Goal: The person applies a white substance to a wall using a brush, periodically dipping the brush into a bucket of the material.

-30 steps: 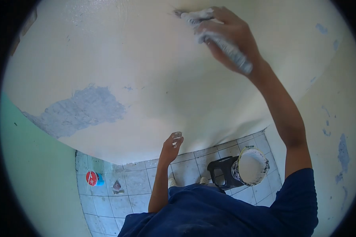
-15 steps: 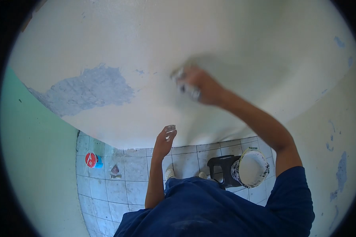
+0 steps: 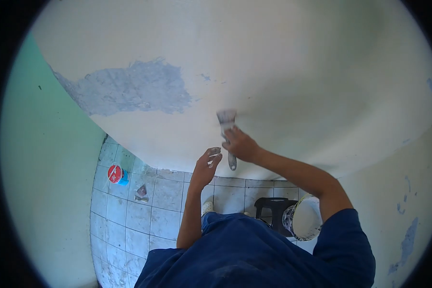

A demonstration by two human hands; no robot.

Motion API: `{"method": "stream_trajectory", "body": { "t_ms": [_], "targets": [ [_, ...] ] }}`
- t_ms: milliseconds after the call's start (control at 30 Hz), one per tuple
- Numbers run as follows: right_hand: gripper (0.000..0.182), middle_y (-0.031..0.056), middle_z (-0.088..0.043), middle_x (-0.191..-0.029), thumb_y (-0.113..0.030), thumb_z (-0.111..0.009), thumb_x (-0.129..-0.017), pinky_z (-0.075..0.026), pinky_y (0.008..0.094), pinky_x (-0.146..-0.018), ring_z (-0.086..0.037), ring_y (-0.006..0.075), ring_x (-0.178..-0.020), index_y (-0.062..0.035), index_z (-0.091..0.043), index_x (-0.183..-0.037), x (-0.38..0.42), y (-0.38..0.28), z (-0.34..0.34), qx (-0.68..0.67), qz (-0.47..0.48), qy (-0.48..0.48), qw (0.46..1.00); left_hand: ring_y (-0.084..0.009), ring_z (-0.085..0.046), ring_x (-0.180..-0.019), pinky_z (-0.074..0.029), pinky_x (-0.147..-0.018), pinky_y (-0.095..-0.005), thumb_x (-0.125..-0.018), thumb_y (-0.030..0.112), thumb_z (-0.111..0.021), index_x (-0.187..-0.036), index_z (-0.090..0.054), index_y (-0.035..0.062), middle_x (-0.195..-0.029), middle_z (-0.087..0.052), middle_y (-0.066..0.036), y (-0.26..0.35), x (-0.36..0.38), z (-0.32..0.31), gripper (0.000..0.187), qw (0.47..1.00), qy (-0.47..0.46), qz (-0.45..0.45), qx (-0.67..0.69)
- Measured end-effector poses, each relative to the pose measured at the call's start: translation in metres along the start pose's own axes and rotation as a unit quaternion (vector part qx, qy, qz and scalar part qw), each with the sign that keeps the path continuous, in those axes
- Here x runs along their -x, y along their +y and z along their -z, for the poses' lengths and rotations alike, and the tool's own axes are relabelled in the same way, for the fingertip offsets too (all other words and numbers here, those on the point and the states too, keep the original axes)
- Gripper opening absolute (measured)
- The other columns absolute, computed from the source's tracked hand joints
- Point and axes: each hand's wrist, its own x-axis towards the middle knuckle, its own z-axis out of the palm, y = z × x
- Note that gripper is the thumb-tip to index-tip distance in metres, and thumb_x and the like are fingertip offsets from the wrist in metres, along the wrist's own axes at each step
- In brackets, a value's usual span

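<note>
My right hand [image 3: 241, 144] is closed round a paintbrush [image 3: 227, 118], its bristles pointing up toward the pale wall [image 3: 283, 62] and its handle end hanging below my fingers. Just left of it, my left hand [image 3: 209, 164] has bent fingers smeared with white and grey; they curl round something small and greyish that I cannot make out. A rough grey-blue patch [image 3: 139, 88] marks the wall at the upper left, with a few small specks beside it.
A bucket of white paint [image 3: 306, 218] sits by a black stool [image 3: 272, 211] at the lower right. On the tiled floor [image 3: 165, 193] at the left are a red-and-blue tub [image 3: 117, 174] and a small dark item [image 3: 141, 191]. A green wall [image 3: 38, 158] rises at the left.
My right hand has come down the wall with the brush, closer to my left hand, and the brush now shows upright. The view has shifted slightly.
</note>
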Motion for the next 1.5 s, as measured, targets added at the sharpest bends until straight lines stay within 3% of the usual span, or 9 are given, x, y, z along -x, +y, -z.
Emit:
{"method": "stream_trajectory", "body": {
  "t_ms": [200, 300, 500, 733, 1000, 1100, 1267, 1300, 1500],
  "targets": [
    [0.003, 0.0102, -0.06, -0.09, -0.008, -0.058, -0.073, -0.05, 0.0355, -0.073, -0.056, 0.0233, -0.097, -0.0055, -0.058, -0.075, -0.053, 0.038, 0.008, -0.232, -0.043, -0.019, 0.972, -0.026, -0.059, -0.1, -0.047, -0.084, -0.0357, -0.09, 0.024, -0.054, -0.113, -0.054, 0.0012, -0.108, -0.06, -0.014, -0.017, 0.011, 0.031, 0.033, 0.999, 0.039, 0.026, 0.009],
    [0.009, 0.0074, -0.06, -0.066, 0.0, -0.052, -0.07, -0.046, 0.032, -0.064, -0.058, 0.0242, -0.065, -0.0076, -0.056, -0.069, -0.117, 0.088, 0.108, -0.414, -0.142, 0.103, 0.893, -0.026, -0.059, -0.1, -0.047, -0.084, -0.0352, -0.09, 0.025, -0.054, -0.112, -0.055, 0.0015, -0.107, -0.061, -0.014, -0.018, 0.005, 0.036, 0.032, 0.998, 0.041, 0.04, 0.017],
    [0.015, 0.0093, -0.059, -0.083, 0.002, -0.056, -0.068, -0.047, 0.0312, -0.066, -0.059, 0.0231, -0.078, -0.009, -0.06, -0.077, -0.159, 0.082, 0.244, -0.168, -0.016, 0.325, 0.931, -0.0262, -0.059, -0.1, -0.047, -0.083, -0.0353, -0.09, 0.026, -0.054, -0.112, -0.055, 0.0012, -0.106, -0.061, -0.014, -0.015, 0.001, 0.045, 0.033, 0.998, 0.057, 0.017, 0.033],
    [0.013, 0.0182, -0.051, -0.104, -0.009, -0.058, -0.07, -0.05, 0.0404, -0.079, -0.05, 0.0376, -0.099, -0.0063, -0.059, -0.082, -0.112, -0.004, 0.04, 0.083, -0.024, 0.089, 0.992, -0.0262, -0.06, -0.097, -0.047, -0.082, -0.0347, -0.09, 0.025, -0.054, -0.112, -0.054, 0.0003, -0.106, -0.061, -0.014, -0.021, 0.014, 0.062, 0.033, 0.995, 0.089, 0.027, 0.031],
    [0.004, 0.0166, -0.055, -0.085, -0.01, -0.057, -0.073, -0.048, 0.0391, -0.07, -0.056, 0.0318, -0.086, -0.0089, -0.06, -0.075, -0.127, -0.012, -0.059, -0.261, -0.043, -0.16, 0.951, -0.0256, -0.06, -0.098, -0.046, -0.083, -0.0344, -0.089, 0.025, -0.054, -0.111, -0.055, -0.0002, -0.106, -0.061, -0.015, -0.054, 0.038, 0.1, 0.033, 0.986, 0.152, 0.054, 0.044],
    [0.009, 0.0123, -0.061, -0.076, -0.015, -0.053, -0.075, -0.046, 0.0398, -0.064, -0.058, 0.0305, -0.074, -0.0095, -0.059, -0.071, -0.181, 0.041, -0.003, -0.387, -0.04, 0.048, 0.92, -0.0256, -0.059, -0.099, -0.046, -0.084, -0.0348, -0.089, 0.025, -0.054, -0.111, -0.055, -0.0002, -0.106, -0.061, -0.015, -0.055, 0.032, 0.107, 0.033, 0.986, 0.149, 0.057, 0.05],
    [0.01, 0.0105, -0.055, -0.064, 0.0, -0.054, -0.071, -0.045, 0.0354, -0.058, -0.055, 0.0295, -0.06, -0.0078, -0.059, -0.073, -0.254, 0.056, 0.18, -0.187, 0.034, 0.24, 0.952, -0.0254, -0.06, -0.099, -0.046, -0.084, -0.0355, -0.089, 0.025, -0.054, -0.111, -0.055, 0.0001, -0.107, -0.061, -0.015, -0.045, 0.015, 0.12, 0.033, 0.991, 0.123, 0.034, 0.044],
    [0.019, 0.0081, -0.061, -0.087, 0.009, -0.053, -0.07, -0.048, 0.0281, -0.075, -0.06, 0.0209, -0.087, -0.0052, -0.06, -0.081, -0.252, 0.041, 0.209, -0.14, 0.014, 0.222, 0.965, -0.0254, -0.06, -0.099, -0.046, -0.084, -0.0356, -0.089, 0.025, -0.054, -0.112, -0.055, 0.0001, -0.107, -0.061, -0.015, -0.045, 0.011, 0.122, 0.033, 0.992, 0.116, 0.027, 0.049],
    [0.013, 0.0154, -0.052, -0.1, -0.007, -0.056, -0.07, -0.049, 0.0386, -0.074, -0.052, 0.0351, -0.089, -0.0107, -0.06, -0.083, -0.227, -0.022, 0.068, 0.159, -0.023, 0.15, 0.975, -0.0235, -0.059, -0.098, -0.046, -0.082, -0.0356, -0.089, 0.024, -0.054, -0.112, -0.054, 0.0011, -0.107, -0.061, -0.013, -0.037, -0.006, 0.131, 0.033, 0.996, 0.083, -0.002, 0.024]
  ]
}}
